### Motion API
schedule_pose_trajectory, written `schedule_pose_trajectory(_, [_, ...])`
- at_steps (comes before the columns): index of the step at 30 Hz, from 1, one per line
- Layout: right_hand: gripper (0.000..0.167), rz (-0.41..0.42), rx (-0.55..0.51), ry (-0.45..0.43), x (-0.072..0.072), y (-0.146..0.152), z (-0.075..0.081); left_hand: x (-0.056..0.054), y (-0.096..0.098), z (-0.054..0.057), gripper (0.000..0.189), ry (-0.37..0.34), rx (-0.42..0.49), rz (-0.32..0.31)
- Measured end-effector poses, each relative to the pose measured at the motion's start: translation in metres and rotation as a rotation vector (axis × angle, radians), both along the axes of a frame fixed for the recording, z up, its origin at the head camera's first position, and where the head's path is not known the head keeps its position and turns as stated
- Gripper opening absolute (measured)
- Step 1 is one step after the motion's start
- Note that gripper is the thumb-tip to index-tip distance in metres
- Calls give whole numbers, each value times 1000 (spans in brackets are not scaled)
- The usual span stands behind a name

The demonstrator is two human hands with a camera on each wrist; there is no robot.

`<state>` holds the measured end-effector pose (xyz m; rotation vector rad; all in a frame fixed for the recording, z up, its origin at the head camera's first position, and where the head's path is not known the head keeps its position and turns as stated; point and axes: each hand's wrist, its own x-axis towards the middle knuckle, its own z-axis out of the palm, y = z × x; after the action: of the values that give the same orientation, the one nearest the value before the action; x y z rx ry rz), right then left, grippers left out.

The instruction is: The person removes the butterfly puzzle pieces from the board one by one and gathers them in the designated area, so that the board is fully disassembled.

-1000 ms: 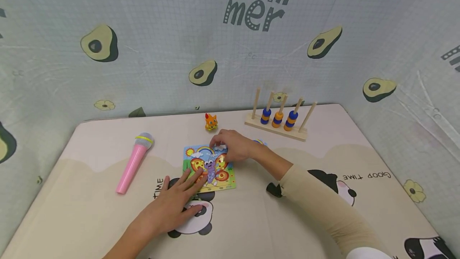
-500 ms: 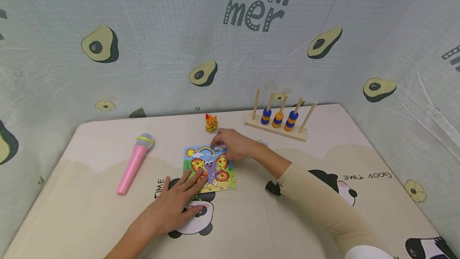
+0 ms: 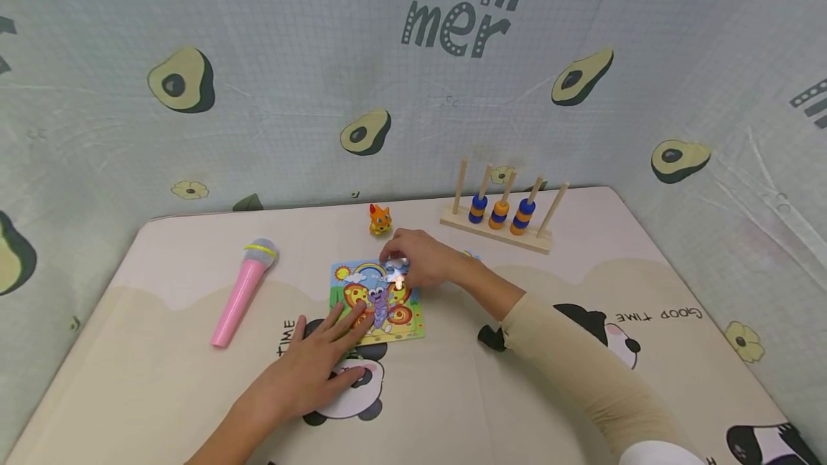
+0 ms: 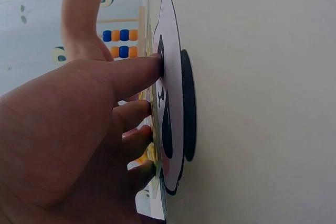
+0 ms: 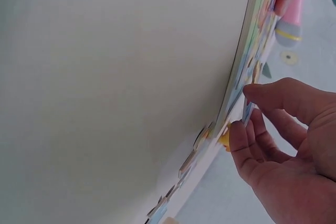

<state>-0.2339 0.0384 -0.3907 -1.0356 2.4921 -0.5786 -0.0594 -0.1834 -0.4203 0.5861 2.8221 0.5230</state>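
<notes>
A butterfly jigsaw puzzle (image 3: 377, 294) in a flat square board lies mid-table. My left hand (image 3: 314, 364) is spread flat, its fingertips resting on the board's lower left part and its thumb on the tablecloth. At the board's upper right corner my right hand (image 3: 421, 258) pinches a puzzle piece (image 5: 247, 109) between thumb and fingers. That piece stands tilted up from the board in the right wrist view, and a glare shows on it in the head view. Several loose puzzle pieces (image 5: 189, 162) lie beyond the board, mostly hidden behind the right hand in the head view.
To the left lies a pink toy microphone (image 3: 243, 293). Behind the board sits a small orange toy animal (image 3: 380, 219). A wooden bead rack (image 3: 496, 227) with blue and orange rings stands at the back right. A patterned curtain (image 3: 291, 92) hangs along the table's far edge.
The puzzle piece in my right hand has tilted and now catches a bright glare. That hand has shifted only slightly. My left hand stays in place on the board.
</notes>
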Motion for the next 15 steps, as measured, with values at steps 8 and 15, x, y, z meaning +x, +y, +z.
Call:
schedule_pose_trajectory(8, [45,-14,-15,-4,-4,10,-1,0,-1,0,71,3,6,2])
schedule_pose_trajectory(15, [46,-4,-48,-17,-8,21,-5,1,-1,1,71,7,14,-1])
